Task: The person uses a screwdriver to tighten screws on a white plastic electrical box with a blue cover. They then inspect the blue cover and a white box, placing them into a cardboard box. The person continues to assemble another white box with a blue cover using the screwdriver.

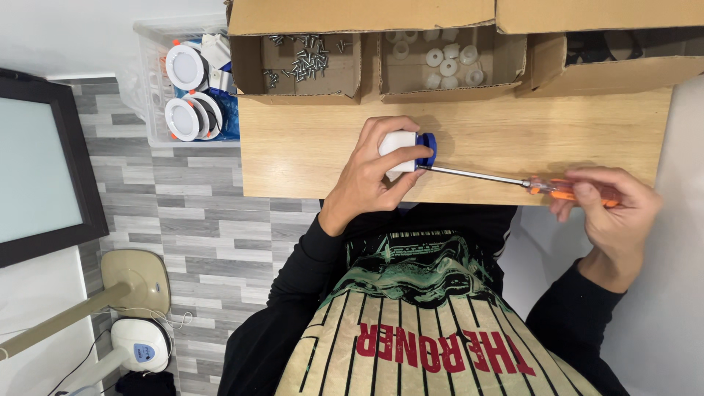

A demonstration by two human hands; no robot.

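Left hand [367, 176] clamped around white-and-blue plastic fitting [408, 150]; right hand [612, 202] pinching orange-handled metal screwdriver [513, 180]: keep shaft level, tip seated.

Matt wooden table [308, 154], smooth white plastic housing [397, 144], shiny metal screwdriver [513, 180] shaft.

On table [308, 154]: lamp [408, 149], screwdriver [506, 180] to its right
Behind: boxes of screws [301, 62], caps [447, 62]
Left: bin [158, 110]

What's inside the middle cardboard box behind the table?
The middle cardboard box holds small white ring-shaped parts lying loose on its bottom. Its top flap covers the far part, so more may be hidden.
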